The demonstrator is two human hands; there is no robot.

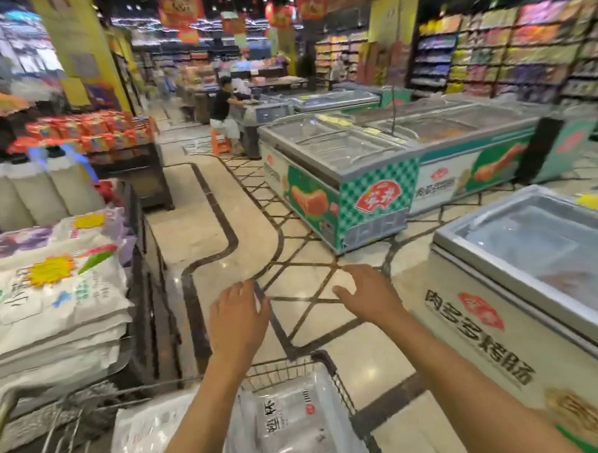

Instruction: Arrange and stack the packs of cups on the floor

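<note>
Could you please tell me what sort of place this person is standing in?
A supermarket, most likely: glass-topped chest freezers with green checked sides, long wall shelves of colourful packaged goods, and a wire shopping trolley below both open hands.

Tiled floor (pixel 222 229) bears chest freezers (pixel 340 176), wire cart (pixel 297 366)

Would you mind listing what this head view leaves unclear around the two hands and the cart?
- Cart: cut off by the bottom edge; its handle is out of view.
- Clear packets in the cart: contents unreadable, partly hidden by the left forearm.
- Near freezer: contents veiled by its glass lid's glare.
- Left hand and right hand: open, above the floor; their height is unclear.
- Sacks at left: print blurred.
</note>
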